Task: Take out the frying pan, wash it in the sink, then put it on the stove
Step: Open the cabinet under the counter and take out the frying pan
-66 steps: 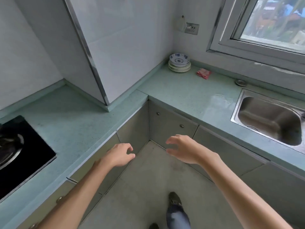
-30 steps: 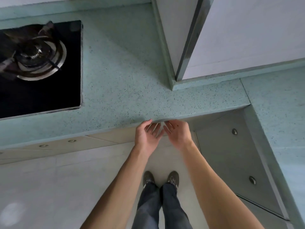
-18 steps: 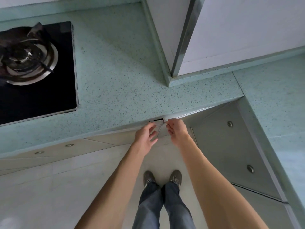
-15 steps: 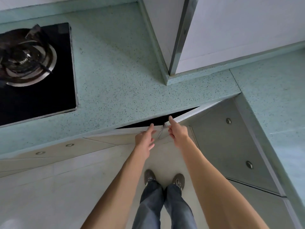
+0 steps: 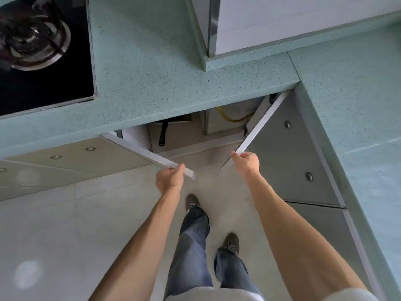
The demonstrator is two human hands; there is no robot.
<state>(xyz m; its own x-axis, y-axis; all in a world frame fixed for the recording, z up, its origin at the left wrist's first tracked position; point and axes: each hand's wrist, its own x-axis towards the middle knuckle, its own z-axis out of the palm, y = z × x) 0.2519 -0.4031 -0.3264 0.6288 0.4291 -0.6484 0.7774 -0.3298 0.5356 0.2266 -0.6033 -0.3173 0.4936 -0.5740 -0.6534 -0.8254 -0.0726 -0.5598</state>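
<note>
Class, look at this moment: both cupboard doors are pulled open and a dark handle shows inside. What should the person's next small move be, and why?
Probably let go of one door, likely the right door, and reach the right hand in for the dark handle. Both doors already stand wide, the left hand grips the left door, and the handle, seemingly the frying pan's, lies uncovered in the opening.

A speckled pale green surface (image 5: 152, 68) runs across the upper half of the frame and turns down the right edge in an L, with a white tiled wall column (image 5: 282, 20) edged by a metal strip (image 5: 213, 25) standing at its corner in the upper middle. Below it, grey cabinet fronts (image 5: 288, 170) with round knobs (image 5: 308, 176) line the right side and paler ones (image 5: 71, 155) the left. Soft daylight falls on a light grey tiled floor (image 5: 65, 235) filling the lower left
</note>
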